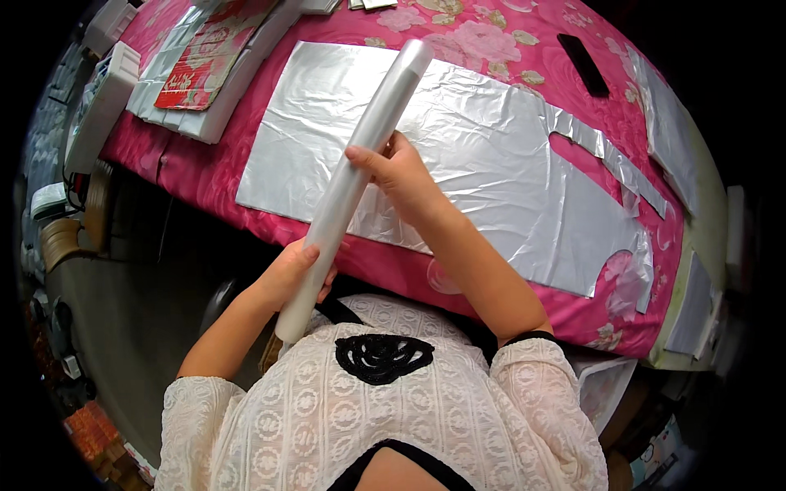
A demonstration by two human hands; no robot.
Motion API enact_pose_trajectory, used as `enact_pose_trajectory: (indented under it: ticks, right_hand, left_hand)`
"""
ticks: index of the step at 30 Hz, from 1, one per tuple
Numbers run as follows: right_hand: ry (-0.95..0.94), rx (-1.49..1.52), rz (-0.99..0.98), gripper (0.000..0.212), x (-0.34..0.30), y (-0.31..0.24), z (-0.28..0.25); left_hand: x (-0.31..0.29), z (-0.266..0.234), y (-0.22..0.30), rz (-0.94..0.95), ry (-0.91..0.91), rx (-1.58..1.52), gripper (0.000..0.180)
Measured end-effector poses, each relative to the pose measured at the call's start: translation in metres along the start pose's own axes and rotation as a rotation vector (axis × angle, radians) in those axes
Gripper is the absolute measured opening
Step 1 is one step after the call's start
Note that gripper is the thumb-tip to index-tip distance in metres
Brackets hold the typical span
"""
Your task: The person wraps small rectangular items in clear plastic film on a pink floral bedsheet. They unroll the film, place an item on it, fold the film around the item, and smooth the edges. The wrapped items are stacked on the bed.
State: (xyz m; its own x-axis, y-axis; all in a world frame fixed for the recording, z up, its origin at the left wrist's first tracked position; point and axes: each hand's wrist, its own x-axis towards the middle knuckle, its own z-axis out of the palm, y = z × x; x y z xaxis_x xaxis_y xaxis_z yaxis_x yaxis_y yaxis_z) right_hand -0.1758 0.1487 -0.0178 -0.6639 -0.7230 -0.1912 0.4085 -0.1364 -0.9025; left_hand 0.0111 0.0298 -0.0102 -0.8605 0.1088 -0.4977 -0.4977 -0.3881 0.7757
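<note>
A long roll of whitish, translucent plastic film (pixel 342 198) slants across the middle, its far end over the table and its near end by my body. My left hand (pixel 293 272) is closed round its lower part. Further up, my right hand (pixel 399 178) grips it, thumb on top and fingers behind. Beneath the far half lies a large, wrinkled silver plastic sheet (pixel 467 155), flat on the table. Its right end has cut-out curves and a long strip-like handle part.
A pink flowered cloth covers the table (pixel 393 266). At the far left, a red printed packet (pixel 211 61) lies on white stacked packs (pixel 221 110). A black phone (pixel 583 64) lies far right, near another silver sheet (pixel 665 139). A wooden chair (pixel 78 221) stands left.
</note>
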Motion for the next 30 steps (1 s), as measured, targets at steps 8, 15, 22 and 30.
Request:
enact_pose_trajectory:
  ticks: [8, 15, 22, 30]
  right_hand:
    - [0.142, -0.258, 0.128, 0.047, 0.022, -0.048, -0.1]
    - [0.102, -0.229, 0.163, 0.034, 0.034, -0.048, -0.101]
    - [0.004, -0.465, 0.189, 0.026, 0.046, -0.048, -0.087]
    - [-0.004, -0.549, 0.123, 0.018, 0.044, -0.052, -0.1]
  left_hand:
    - [-0.04, -0.029, -0.017, -0.268, -0.03, -0.111, 0.074]
    - [-0.04, -0.029, -0.02, -0.26, -0.107, -0.172, 0.075]
    - [-0.039, -0.029, -0.017, -0.243, -0.111, -0.142, 0.078]
    - [-0.033, -0.023, -0.027, -0.156, -0.093, 0.012, 0.08]
